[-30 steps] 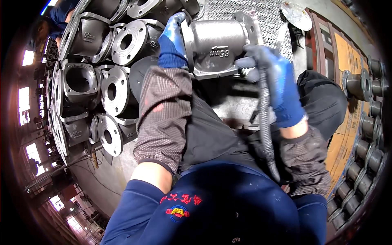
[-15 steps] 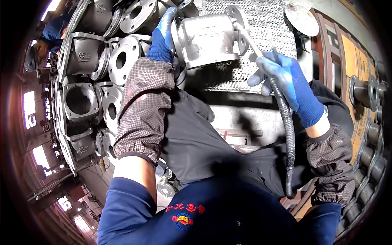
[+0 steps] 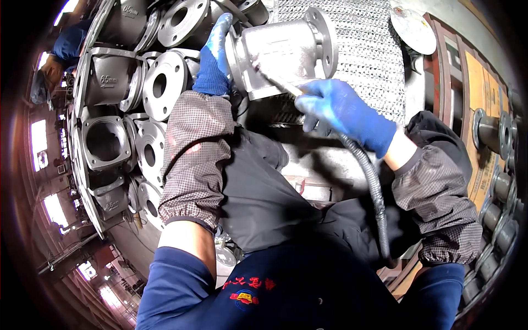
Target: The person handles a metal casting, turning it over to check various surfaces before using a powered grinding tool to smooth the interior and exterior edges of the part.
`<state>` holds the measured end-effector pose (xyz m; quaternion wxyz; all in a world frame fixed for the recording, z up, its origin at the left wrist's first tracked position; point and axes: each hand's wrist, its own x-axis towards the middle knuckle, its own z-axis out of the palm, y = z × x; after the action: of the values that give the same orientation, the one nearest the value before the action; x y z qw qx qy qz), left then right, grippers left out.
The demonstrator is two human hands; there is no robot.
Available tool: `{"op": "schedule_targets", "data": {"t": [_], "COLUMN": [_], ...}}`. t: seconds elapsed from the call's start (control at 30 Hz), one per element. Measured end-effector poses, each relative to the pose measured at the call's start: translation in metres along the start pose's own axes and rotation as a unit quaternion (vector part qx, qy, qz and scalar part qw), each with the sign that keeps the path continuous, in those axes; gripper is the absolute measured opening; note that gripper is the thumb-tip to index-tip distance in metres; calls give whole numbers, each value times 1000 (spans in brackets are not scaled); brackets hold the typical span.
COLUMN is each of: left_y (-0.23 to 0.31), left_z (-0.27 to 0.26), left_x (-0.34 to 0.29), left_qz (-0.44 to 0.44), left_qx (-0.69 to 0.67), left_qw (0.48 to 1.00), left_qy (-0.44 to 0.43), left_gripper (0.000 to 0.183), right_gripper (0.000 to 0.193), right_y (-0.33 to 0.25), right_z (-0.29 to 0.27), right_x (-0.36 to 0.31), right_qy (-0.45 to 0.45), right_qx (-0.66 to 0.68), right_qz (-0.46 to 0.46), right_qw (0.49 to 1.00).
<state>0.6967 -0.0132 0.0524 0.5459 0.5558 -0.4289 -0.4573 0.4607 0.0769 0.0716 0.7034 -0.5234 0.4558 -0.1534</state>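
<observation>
A silvery cast flanged valve body [image 3: 278, 47] lies on the metal mesh surface in front of me. My left hand [image 3: 215, 58], in a blue glove, grips its left flange, and the fingers behind the rim are partly hidden. In my right hand [image 3: 349, 113], also gloved in blue, is a flexible-shaft grinder [image 3: 284, 83], the fingers closed round its slim handpiece. The tool's thin tip reaches the casting's near left side; whether it touches I cannot tell. A ribbed dark shaft [image 3: 369, 179] trails from that hand down past my right thigh.
Several grey castings [image 3: 113, 80] are stacked at left, close to my left forearm. The mesh surface [image 3: 363, 60] extends behind the casting, with a pale round disc [image 3: 413, 30] at far right. Flanged pipe pieces [image 3: 492, 132] and cardboard [image 3: 477, 82] line the right. A person [image 3: 71, 41] is at far left.
My right hand has moved left with the grinder, its tip going from the casting's right flange to its near left side. The casting has tilted slightly; my left hand keeps its grip.
</observation>
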Motion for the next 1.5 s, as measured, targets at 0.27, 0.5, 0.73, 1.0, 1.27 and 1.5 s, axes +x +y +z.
{"op": "schedule_targets", "data": {"t": [0.27,0.5,0.73,1.0,1.27,1.5], "left_y": [-7,-6,21,39,39,51], "left_z": [-3,-12,29,96,128,117], "left_x": [8,2,-29,-55,-116,-128], "left_qz": [-3,-10,-26,75,357,208], "left_qx": [-81,-102,42,372,377,193], "left_qw": [997,989,997,917,759,834], "left_qy": [14,-107,-57,-120,-392,-474], "left_gripper": [33,31,45,82,62,32], "right_gripper": [31,36,37,39,33,28], "right_y": [4,3,-7,1,24,43], "right_z": [14,-12,-54,-81,-94,-99], "right_x": [-32,-64,-91,-100,-83,-67], "right_qy": [-18,116,270,307,350,376], "right_qx": [-2,136,131,190,274,211], "right_qz": [-39,-13,-56,-167,-140,-60], "right_qw": [999,984,952,918,885,900]}}
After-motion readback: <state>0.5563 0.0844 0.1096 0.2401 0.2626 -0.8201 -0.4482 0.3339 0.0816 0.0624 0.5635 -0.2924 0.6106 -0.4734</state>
